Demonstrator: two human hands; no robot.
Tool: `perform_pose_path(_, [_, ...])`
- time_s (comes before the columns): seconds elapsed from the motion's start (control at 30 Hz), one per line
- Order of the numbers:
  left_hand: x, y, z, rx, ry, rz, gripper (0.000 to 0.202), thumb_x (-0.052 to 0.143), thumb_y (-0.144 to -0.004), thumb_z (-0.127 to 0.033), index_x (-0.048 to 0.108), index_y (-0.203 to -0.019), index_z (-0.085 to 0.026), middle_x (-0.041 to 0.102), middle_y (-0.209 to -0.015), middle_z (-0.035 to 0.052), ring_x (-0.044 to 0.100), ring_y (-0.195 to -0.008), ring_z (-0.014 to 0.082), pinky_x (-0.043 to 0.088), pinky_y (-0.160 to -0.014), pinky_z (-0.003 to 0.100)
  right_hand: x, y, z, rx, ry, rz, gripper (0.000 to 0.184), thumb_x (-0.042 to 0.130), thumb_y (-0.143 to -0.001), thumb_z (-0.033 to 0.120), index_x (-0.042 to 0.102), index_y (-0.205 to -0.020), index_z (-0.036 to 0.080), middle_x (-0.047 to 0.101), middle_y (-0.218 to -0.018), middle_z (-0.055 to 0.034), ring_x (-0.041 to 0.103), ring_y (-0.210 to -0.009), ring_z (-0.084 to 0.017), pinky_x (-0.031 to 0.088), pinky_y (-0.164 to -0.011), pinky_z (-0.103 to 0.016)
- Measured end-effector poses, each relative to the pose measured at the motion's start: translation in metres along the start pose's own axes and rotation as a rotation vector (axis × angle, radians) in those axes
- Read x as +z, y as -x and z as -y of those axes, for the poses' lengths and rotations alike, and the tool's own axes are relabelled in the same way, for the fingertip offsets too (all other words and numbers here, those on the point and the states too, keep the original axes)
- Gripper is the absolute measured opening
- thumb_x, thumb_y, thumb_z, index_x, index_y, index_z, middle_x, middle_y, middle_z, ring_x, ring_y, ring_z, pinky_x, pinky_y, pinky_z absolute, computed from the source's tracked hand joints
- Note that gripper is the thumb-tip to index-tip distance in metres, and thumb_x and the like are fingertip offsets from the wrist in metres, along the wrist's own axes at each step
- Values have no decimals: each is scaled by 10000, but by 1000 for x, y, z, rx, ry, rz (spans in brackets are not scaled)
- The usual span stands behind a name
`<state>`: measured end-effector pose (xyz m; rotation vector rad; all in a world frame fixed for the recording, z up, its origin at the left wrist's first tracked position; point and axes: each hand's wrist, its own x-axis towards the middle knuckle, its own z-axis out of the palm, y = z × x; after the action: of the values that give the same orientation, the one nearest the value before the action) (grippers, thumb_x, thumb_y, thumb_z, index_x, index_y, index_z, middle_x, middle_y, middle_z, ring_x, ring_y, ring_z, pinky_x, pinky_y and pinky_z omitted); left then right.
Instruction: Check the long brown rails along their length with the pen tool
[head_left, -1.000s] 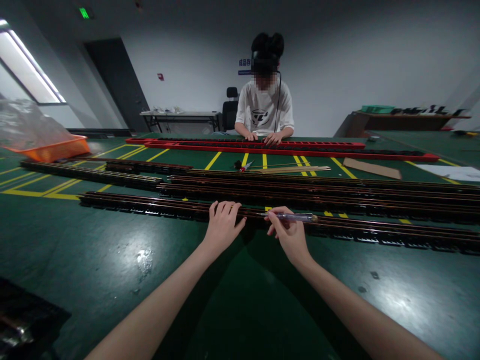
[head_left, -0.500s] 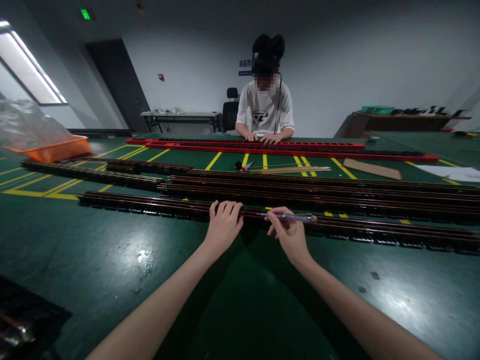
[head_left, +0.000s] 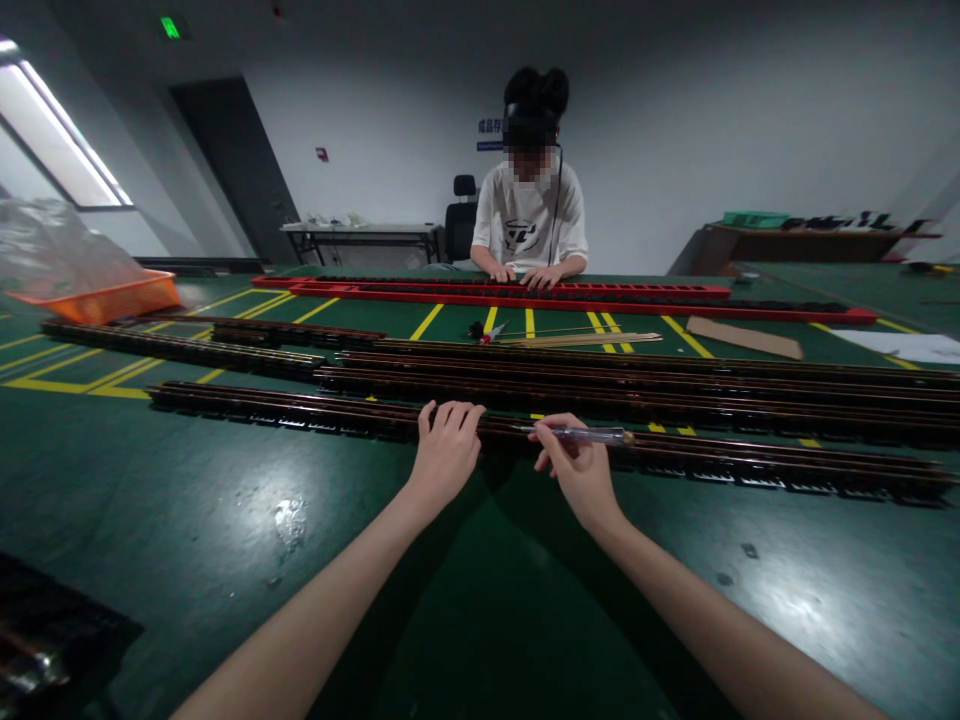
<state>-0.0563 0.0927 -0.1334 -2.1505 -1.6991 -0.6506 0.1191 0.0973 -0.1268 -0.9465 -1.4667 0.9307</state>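
Note:
A long black strip (head_left: 300,410) with copper-coloured rods along it lies across the green table in front of me. My left hand (head_left: 448,440) is closed over its near middle, fingers on top and thumb at the near side. In my right hand (head_left: 574,455) is a slim screwdriver (head_left: 592,436) with a clear handle, pinched between thumb and fingers. It lies nearly level, pointing left, with its thin shaft over the strip. Whether the tip touches the strip I cannot tell.
Behind lie several similar black strips (head_left: 675,385). Farther off are red trays (head_left: 795,312), thin sticks (head_left: 592,339), a cardboard piece (head_left: 742,337) and an orange basket (head_left: 127,298) with plastic wrap. A co-worker (head_left: 529,215) sits opposite, hands at the red trays.
The black strip under my hands has slid slightly to the left, and its right end now shows. My hands and the screwdriver have stayed nearly in place.

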Motion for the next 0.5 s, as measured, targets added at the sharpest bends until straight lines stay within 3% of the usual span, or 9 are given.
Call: perform_pose_path(0.5, [0,0,0,-9,4,10,371,380,-829,-97,554,-1138,-206,613,-1145,73,498,-1108,241,241,-1023,468,1,0,0,5,-5,0,265,589,-802,448,578,-803,183,652,-734,-29,569,-458,-106,424,-395,-209])
